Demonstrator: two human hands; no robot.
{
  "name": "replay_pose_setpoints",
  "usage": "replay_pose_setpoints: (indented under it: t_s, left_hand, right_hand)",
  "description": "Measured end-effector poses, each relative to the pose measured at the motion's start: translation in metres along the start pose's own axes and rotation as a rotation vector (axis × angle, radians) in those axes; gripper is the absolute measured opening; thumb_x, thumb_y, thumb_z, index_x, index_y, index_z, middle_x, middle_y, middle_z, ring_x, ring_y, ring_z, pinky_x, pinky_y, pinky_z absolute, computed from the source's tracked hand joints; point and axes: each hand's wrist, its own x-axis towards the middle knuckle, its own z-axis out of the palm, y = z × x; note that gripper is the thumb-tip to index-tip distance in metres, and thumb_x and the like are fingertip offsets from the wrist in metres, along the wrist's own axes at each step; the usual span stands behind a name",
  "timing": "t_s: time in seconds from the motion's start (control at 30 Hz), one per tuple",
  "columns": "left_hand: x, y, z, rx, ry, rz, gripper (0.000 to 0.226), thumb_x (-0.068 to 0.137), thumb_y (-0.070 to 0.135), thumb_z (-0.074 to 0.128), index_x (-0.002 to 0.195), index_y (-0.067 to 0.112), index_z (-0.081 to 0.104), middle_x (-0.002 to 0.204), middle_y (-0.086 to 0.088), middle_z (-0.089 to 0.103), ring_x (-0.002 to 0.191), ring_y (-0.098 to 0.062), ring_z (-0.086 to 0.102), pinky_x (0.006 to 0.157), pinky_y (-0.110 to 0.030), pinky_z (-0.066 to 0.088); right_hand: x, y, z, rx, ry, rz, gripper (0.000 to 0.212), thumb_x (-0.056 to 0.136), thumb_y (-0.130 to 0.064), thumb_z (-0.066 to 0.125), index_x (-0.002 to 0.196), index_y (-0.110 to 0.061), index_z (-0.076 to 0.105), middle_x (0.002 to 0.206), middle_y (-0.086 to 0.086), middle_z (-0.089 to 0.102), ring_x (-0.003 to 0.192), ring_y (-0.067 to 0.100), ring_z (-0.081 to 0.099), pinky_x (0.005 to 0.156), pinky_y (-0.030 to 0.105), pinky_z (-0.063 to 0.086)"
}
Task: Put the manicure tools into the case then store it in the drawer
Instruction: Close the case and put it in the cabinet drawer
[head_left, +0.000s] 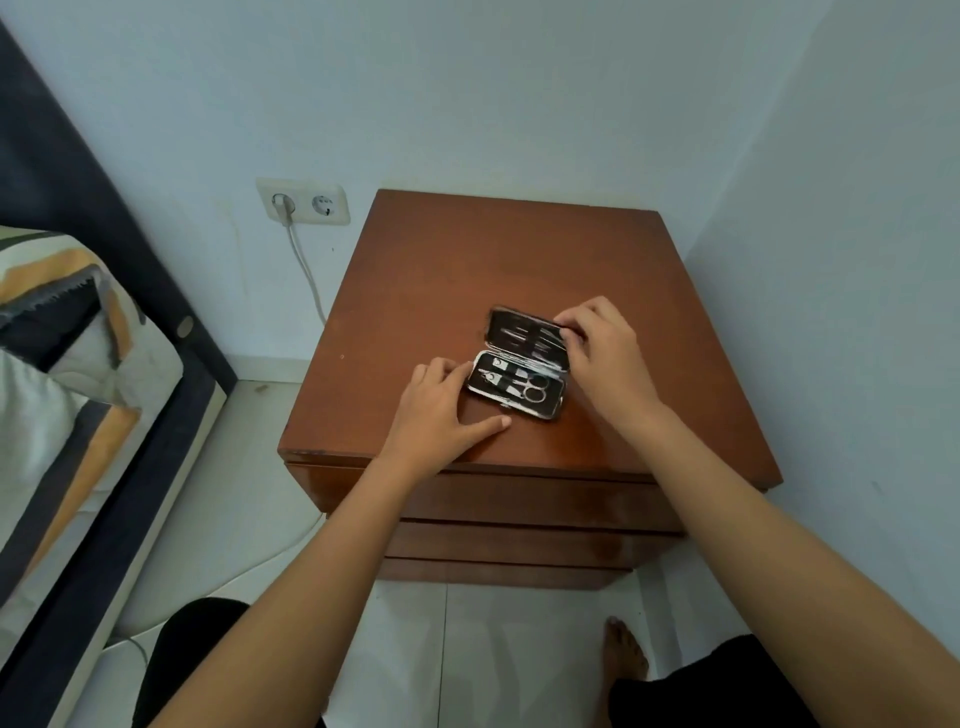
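Open case (517, 383) at frame centre on the tabletop (447, 270); left hand (441, 413) flat, fingers spread beside it; right hand (602, 348) fingers pinch the lid's right edge. Bed (67, 364) at left, socket (304, 202) upper left.

I see soft, even, rather dim light with a cool bluish tone; I cannot tell its source. The wooden nightstand (467, 270) top carries a weak sheen near its front edge. Shadows under the hands are faint. The wide lens bends straight lines at the edges, and my view is slightly soft everywhere, with small details smeared.
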Motion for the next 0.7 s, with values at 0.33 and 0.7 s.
replay_pose_setpoints:
  t_s: [0.33,0.7]
  left_hand:
    - [0.003,0.016,0.019,-0.264,0.218,-0.210,0.057,0.081,0.052,0.060,0.123,0.013,0.058,0.103,0.002,0.058,0.099,-0.015,0.048,0.085,-0.032,0.045]
    - [-0.002,0.023,0.016,-0.143,0.181,-0.216,0.045,0.091,0.037,0.053,0.128,0.011,0.053,0.119,-0.007,0.058,0.112,-0.021,0.046,0.092,-0.037,0.044]
  right_hand:
    - [-0.045,0.011,0.016,-0.039,-0.135,-0.064,0.023,0.091,-0.019,0.056,0.110,-0.010,0.064,0.107,0.006,0.058,0.102,0.019,0.050,0.086,0.022,0.038]
    - [-0.046,-0.002,0.022,0.060,-0.062,0.181,0.023,0.087,-0.018,0.062,0.106,-0.006,0.067,0.108,0.007,0.060,0.104,0.020,0.051,0.088,0.026,0.041]
